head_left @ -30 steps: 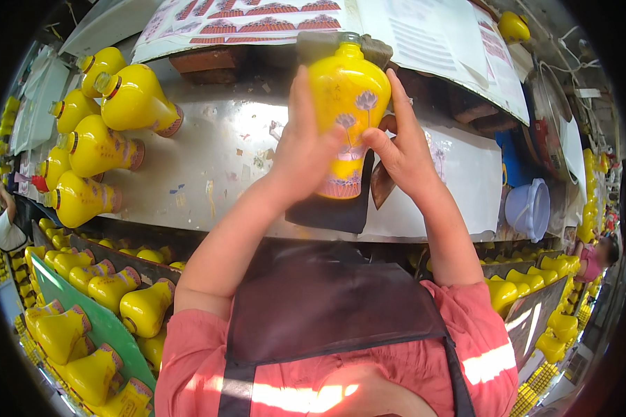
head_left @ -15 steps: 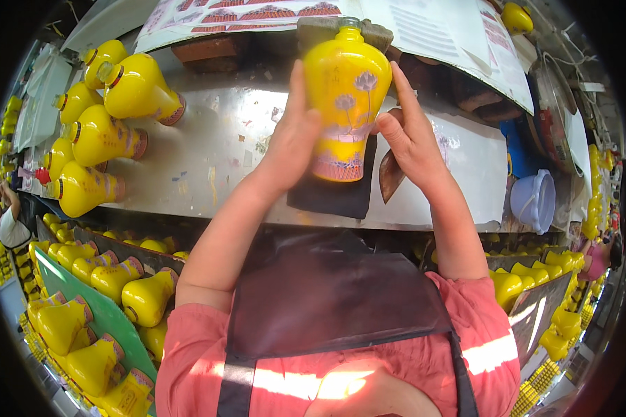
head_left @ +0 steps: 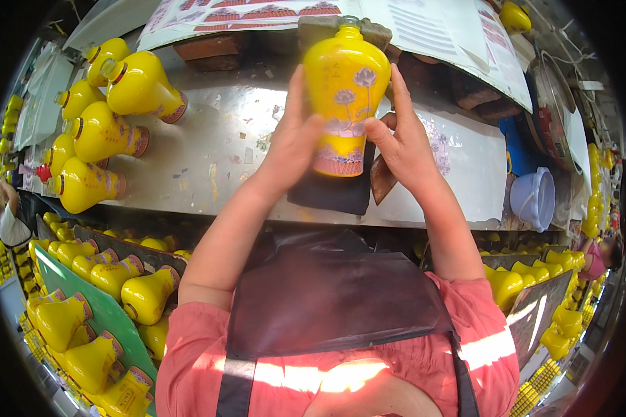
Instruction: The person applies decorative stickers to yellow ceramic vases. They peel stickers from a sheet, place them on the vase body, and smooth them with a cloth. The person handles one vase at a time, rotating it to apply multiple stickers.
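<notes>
A glossy yellow bottle (head_left: 348,69) with purple lotus flowers and a patterned foot band lies neck-away at the middle of the bench. Its neck end rests at a grey block (head_left: 379,35), and its foot is over a folded black cloth (head_left: 327,198). My left hand (head_left: 292,146) grips its left side, slightly blurred. Along the right side are the stretched fingers of my right hand (head_left: 405,142), with the thumb lying on the front near the lotus stems. A brown, pointed flat piece (head_left: 381,179) shows under my right palm; how it is held is hidden.
Several yellow bottles (head_left: 94,132) lie at the bench's left. Printed decal sheets (head_left: 257,17) cover a raised shelf at the back, propped on bricks (head_left: 212,50). White paper (head_left: 459,187) and a lavender bucket (head_left: 533,200) are at right. More bottles (head_left: 149,295) fill racks below.
My right thumb has moved left onto the bottle's front. The brown piece has shifted slightly left and up with my right hand. The bottle's foot is marginally higher in view.
</notes>
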`<control>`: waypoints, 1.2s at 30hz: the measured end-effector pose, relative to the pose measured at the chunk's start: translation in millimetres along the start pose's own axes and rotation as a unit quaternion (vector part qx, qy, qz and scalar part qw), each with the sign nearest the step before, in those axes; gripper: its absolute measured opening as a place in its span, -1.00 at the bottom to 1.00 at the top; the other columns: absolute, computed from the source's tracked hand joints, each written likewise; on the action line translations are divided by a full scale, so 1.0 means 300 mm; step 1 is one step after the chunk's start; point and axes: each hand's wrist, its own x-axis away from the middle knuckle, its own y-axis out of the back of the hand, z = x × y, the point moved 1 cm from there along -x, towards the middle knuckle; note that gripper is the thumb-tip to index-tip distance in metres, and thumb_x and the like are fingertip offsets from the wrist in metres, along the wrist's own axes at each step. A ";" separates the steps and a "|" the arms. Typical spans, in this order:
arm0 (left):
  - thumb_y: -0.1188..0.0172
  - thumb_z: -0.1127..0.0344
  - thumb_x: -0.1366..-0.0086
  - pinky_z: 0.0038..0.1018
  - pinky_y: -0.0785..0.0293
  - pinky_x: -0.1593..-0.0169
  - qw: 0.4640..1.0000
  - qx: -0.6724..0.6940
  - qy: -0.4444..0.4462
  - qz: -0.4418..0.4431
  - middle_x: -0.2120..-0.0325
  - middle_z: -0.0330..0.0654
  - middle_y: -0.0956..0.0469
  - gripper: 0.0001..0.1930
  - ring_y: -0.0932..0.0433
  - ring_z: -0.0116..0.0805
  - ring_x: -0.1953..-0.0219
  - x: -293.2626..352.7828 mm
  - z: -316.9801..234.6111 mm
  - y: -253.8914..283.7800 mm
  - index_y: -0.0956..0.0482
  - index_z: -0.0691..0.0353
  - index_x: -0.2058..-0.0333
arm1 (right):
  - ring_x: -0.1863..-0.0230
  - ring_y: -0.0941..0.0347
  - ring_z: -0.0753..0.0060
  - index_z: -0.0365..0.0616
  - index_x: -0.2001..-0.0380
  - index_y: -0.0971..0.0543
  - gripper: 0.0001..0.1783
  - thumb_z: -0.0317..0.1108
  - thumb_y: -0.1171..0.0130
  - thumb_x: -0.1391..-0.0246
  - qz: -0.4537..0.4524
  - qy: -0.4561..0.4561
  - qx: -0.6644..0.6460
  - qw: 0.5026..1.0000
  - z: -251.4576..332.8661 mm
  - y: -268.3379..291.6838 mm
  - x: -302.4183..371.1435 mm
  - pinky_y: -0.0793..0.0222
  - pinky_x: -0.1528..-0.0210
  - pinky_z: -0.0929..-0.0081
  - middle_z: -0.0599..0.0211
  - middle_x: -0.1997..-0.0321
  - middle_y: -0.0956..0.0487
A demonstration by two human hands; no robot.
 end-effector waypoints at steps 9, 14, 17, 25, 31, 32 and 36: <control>-0.11 0.09 -0.48 -0.26 0.05 -0.53 0.999 -0.024 0.031 -0.016 -0.51 0.18 0.03 -0.06 -0.02 -0.01 -0.54 -0.002 -0.020 -0.012 0.31 0.36 -0.53 | 0.34 -0.57 0.50 -0.12 -0.59 0.10 0.04 -0.24 -0.28 -0.23 -0.003 -0.002 -0.001 1.000 0.018 -0.005 -0.010 -0.49 0.21 0.51 0.20 0.29 -0.64; -0.14 0.08 -0.45 -0.25 0.04 -0.53 0.999 -0.031 0.029 -0.030 -0.50 0.21 0.01 -0.04 -0.05 0.02 -0.53 -0.005 -0.028 -0.020 0.28 0.41 -0.51 | 0.37 -0.54 0.51 -0.18 -0.58 0.11 0.12 -0.23 -0.35 -0.14 -0.048 -0.005 0.085 0.995 0.046 -0.034 -0.005 -0.50 0.23 0.53 0.21 0.23 -0.65; -0.15 0.09 -0.42 -0.24 0.05 -0.53 0.999 -0.034 0.025 -0.022 -0.50 0.22 0.01 -0.04 -0.03 0.03 -0.54 -0.007 -0.024 -0.016 0.27 0.41 -0.51 | 0.34 -0.53 0.54 -0.18 -0.58 0.12 0.15 -0.24 -0.37 -0.11 -0.051 -0.016 0.087 0.995 0.045 -0.049 -0.005 -0.51 0.21 0.54 0.16 0.03 -0.61; -0.10 0.10 -0.52 -0.20 -0.17 -0.43 0.993 -0.114 0.011 0.009 -0.46 0.03 0.00 -0.07 -0.22 -0.09 -0.40 -0.004 -0.020 -0.003 0.39 0.16 -0.54 | 0.28 -0.50 0.62 -0.03 -0.61 0.12 0.13 -0.28 -0.33 -0.11 0.052 -0.091 -0.091 0.990 0.053 0.038 -0.011 -0.51 0.19 0.53 0.08 -0.11 -0.53; -0.21 0.00 -0.39 -0.18 -0.11 -0.48 0.998 -0.019 0.031 -0.055 -0.43 0.27 -0.13 -0.03 -0.19 0.15 -0.46 -0.013 -0.046 -0.022 0.19 0.38 -0.49 | 0.34 -0.53 0.51 -0.10 -0.59 0.06 0.15 -0.16 -0.37 -0.08 -0.041 -0.007 0.051 0.998 0.091 -0.005 -0.016 -0.50 0.23 0.51 0.12 0.06 -0.62; -0.22 0.00 -0.39 -0.17 -0.17 -0.45 0.997 -0.006 0.035 -0.064 -0.41 0.27 -0.18 -0.03 -0.25 0.17 -0.43 -0.016 -0.049 -0.026 0.18 0.37 -0.48 | 0.34 -0.53 0.50 -0.12 -0.59 0.06 0.15 -0.16 -0.37 -0.07 -0.051 0.009 0.087 0.995 0.092 -0.014 -0.020 -0.51 0.24 0.51 0.12 0.04 -0.62; -0.26 0.01 -0.36 -0.13 -0.30 -0.37 0.992 -0.087 0.034 -0.083 -0.32 0.28 -0.30 -0.03 -0.40 0.20 -0.33 -0.024 -0.055 -0.046 0.16 0.33 -0.47 | 0.33 -0.53 0.49 -0.16 -0.58 0.06 0.14 -0.24 -0.37 -0.06 -0.053 0.015 0.079 0.995 0.083 -0.019 -0.028 -0.52 0.23 0.50 0.10 -0.12 -0.57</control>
